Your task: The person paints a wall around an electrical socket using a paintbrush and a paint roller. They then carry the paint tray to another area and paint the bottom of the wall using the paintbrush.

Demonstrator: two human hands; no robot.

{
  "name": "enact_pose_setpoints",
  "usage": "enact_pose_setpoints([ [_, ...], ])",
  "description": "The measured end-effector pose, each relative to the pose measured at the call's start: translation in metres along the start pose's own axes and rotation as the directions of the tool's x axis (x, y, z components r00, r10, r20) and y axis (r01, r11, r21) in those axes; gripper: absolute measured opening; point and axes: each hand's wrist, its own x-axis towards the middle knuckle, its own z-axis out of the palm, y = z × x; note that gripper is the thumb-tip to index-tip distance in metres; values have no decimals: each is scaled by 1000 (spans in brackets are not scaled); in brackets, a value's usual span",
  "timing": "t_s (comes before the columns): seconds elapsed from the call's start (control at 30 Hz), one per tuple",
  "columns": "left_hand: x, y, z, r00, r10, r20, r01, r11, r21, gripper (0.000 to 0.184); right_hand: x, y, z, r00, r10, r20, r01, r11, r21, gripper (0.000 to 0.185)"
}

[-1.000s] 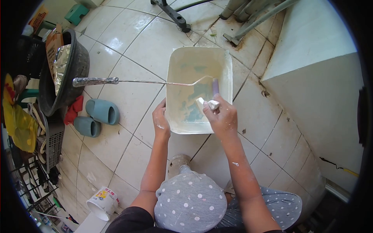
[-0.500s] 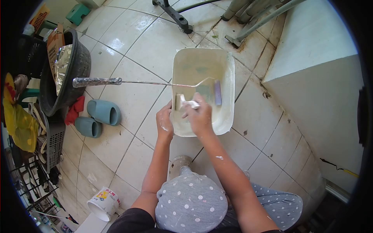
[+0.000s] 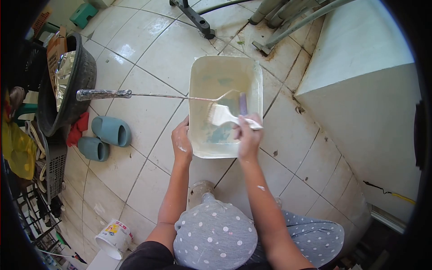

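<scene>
1. Brush is in the right hand, fingers curled closed around the white handle, whose end pokes out past them. It's a bit blurry there, so can't tell you where each finger sits.
2. Bristles point left, over the middle of the tub. Can't tell if they're touching the bottom, tbh.
3. Left hand is up against the tub's left side from outside. Its fingertips are hard to make out, so no idea how tight that hold is.
4. Tub's on the floor, smeared cream inside with some blue-green patches.
5. Roller is kinda in the way: purple sleeve in the tub just past the right hand, rod running across the left rim, handle sticking out over the floor.
6. Other stuff: blue-grey sandals and a red cloth off to the left, dark basin above those, and a white bucket tipped over near the left elbow.
</scene>
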Motion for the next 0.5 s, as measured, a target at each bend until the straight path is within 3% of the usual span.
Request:
enact_pose_setpoints([
  [0.07, 0, -6, -3, 1000, 20, 21, -22, 997, 80, 47, -5, 19, 23, 997, -17, 77, 31, 985, -171, 16],
  [0.1, 1, -6, -4, 999, 33, 32, -37, 992, 121, 47, -9, 29, 36, 988, 1, 157, 16, 994, -108, 18],
  [0.13, 2, 1, -5, 998, 19, 57, -28, 985, 170, 47, -16, 20, 47, 978, -61, 197, 100, 977, -190, 21],
  [0.2, -1, 18, -9, 995, -21, 93, -4, 963, 268, 47, -18, 1, 53, 943, -153, 295, 196, 973, -122, 20],
  [0.3, 1, -4, -15, 994, -78, 80, 72, 995, 72, 49, -13, -27, 32, 949, -41, 314, 4, 993, 117, 23],
  [0.4, 1, -4, -7, 988, -154, 19, 155, 983, -98, 51, -11, -45, 5, 980, 27, 199, -58, 987, 153, 19],
  [0.43, 1, -6, -6, 989, -150, 15, 150, 985, -90, 53, -10, -42, -2, 992, -17, 128, -12, 976, 220, 17],
  [0.5, 1, -8, -4, 994, -109, 9, 109, 991, -74, 53, -6, -42, -15, 998, -30, 55, 20, 986, 163, 14],
])
